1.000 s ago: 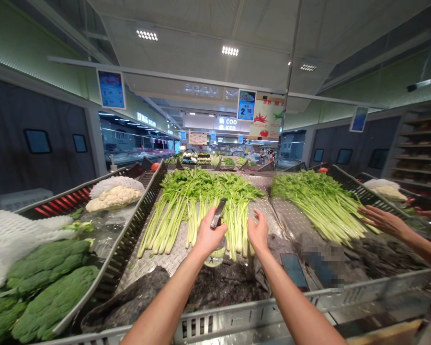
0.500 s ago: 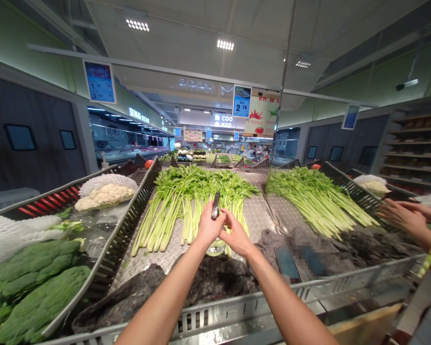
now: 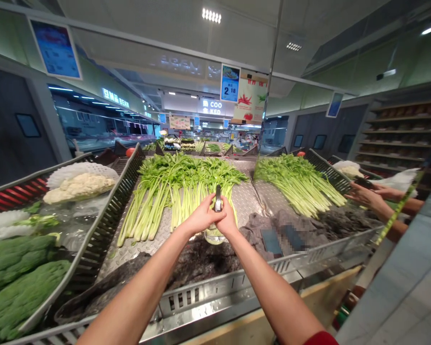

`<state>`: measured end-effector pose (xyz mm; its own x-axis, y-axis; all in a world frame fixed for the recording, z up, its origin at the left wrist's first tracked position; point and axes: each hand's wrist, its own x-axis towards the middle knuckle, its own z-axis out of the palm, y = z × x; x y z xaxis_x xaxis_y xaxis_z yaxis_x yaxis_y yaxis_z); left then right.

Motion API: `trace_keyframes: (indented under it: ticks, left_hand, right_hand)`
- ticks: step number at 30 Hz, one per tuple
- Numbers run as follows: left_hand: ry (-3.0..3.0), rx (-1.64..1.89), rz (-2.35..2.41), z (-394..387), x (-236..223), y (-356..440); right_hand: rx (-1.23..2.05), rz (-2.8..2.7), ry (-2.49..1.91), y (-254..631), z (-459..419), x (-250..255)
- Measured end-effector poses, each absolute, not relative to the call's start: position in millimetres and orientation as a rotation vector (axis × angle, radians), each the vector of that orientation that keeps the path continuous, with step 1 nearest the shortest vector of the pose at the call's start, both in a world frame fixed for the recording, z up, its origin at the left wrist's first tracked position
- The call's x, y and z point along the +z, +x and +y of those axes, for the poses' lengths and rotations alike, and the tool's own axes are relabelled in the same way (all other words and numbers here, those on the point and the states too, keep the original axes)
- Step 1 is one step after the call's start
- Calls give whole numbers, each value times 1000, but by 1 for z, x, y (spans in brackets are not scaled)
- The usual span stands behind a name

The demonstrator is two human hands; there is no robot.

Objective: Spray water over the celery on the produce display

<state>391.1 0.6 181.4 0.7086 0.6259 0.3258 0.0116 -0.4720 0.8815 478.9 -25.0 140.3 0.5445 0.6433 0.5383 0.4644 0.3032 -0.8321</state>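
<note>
Both my hands are wrapped round a clear spray bottle (image 3: 215,237) with a black head (image 3: 218,194), held upright over the front of a produce bin. My left hand (image 3: 201,218) grips it from the left and my right hand (image 3: 228,218) from the right, their fingers meeting below the head. My palms hide the bottle's middle; its rounded clear base shows beneath. Just beyond lie bunches of celery (image 3: 154,211), leaves to the back and pale stalks towards me, on a textured metal sheet (image 3: 242,203).
A slatted divider (image 3: 104,227) separates cauliflower (image 3: 81,187) and broccoli (image 3: 21,287) on the left. A dark wet cloth (image 3: 204,263) lies along the front rail (image 3: 187,297). Right, a phone (image 3: 272,242) rests on the cloth beside a mirror (image 3: 301,143) reflecting celery and my hands.
My view has turned, so the bin and signs sit further left and higher. My right hand has closed more fully round the spray bottle, and the head stands more upright between my hands.
</note>
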Motion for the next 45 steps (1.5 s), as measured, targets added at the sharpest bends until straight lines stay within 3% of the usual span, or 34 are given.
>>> trace_keyframes:
  ticks: [4, 8, 22, 45]
  left_hand:
    - [1875, 838, 513, 8, 183, 381]
    - [1843, 1106, 707, 30, 184, 369]
    - [1749, 1629, 1015, 79, 190, 334]
    - [1757, 1681, 1082, 88, 206, 303]
  right_hand:
    - [32, -1058, -1495, 488, -33, 146]
    - [-195, -1051, -1494, 499, -39, 152]
    - [-76, -1068, -1463, 494, -38, 151]
    - [96, -1228, -1334, 445, -12, 169]
